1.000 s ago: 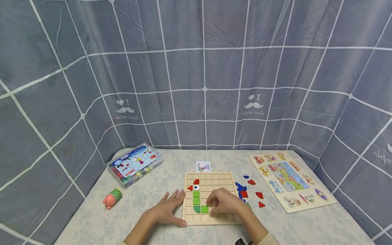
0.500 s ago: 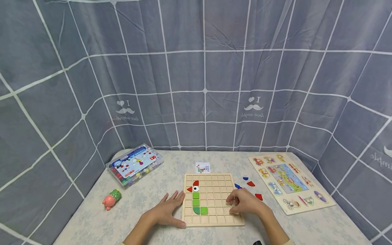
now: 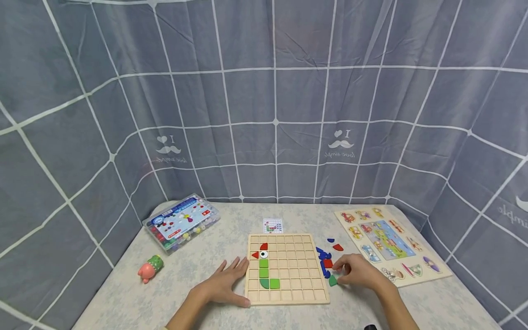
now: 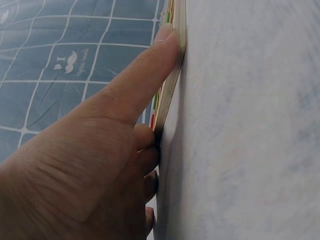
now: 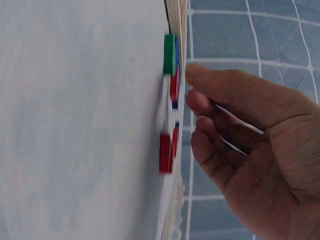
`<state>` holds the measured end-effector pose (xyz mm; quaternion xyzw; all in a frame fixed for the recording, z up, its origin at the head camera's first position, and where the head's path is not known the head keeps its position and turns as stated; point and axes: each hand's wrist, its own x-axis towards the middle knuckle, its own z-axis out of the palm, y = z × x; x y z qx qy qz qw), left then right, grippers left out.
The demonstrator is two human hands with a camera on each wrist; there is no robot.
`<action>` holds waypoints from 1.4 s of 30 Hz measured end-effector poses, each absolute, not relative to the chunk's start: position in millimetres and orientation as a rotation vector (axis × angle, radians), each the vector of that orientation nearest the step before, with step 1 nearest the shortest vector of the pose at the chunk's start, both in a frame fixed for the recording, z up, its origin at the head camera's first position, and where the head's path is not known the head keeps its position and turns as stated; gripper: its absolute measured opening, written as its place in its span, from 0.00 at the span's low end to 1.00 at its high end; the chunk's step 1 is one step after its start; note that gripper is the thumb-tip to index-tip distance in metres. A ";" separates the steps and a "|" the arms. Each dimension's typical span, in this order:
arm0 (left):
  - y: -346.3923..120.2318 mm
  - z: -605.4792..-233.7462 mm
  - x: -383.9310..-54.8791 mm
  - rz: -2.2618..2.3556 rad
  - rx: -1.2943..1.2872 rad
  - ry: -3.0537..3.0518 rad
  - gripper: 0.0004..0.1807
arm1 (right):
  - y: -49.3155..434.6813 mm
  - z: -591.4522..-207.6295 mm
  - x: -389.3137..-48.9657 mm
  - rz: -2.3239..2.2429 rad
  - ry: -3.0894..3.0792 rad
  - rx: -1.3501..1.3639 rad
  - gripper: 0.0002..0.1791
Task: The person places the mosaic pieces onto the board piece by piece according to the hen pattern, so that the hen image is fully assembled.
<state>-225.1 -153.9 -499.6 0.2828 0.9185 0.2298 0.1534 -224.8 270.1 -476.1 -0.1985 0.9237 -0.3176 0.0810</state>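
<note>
Hovering with thumb and fingers parted on nothing, our right grip [image 3: 360,271] has the green piece [image 3: 332,281] just to its left, beside the grid board's [image 3: 294,265] right edge, well apart from our left grip [image 3: 220,285], spread along the opposite edge.

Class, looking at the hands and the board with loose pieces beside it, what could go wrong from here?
The right hand is close to crowded pieces: picking up the green piece might nudge the blue pieces nearby. The left hand touches the board, so a push could shift it and perhaps jar the green squares on it.
</note>
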 end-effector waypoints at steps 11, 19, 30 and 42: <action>-154.2 -503.3 -226.7 0.649 0.812 2.640 0.62 | 294.3 -478.3 -226.2 -0.911 2.744 -0.414 0.12; -155.3 -502.5 -227.3 0.648 0.814 2.645 0.62 | 295.4 -481.0 -226.6 -0.901 2.777 -0.422 0.09; -154.0 -498.8 -226.4 0.653 0.808 2.636 0.61 | 302.9 -480.1 -227.3 -0.912 2.745 -0.360 0.09; -154.0 -499.8 -226.2 0.658 0.809 2.639 0.62 | 284.4 -477.7 -225.5 -0.953 2.735 -0.474 0.09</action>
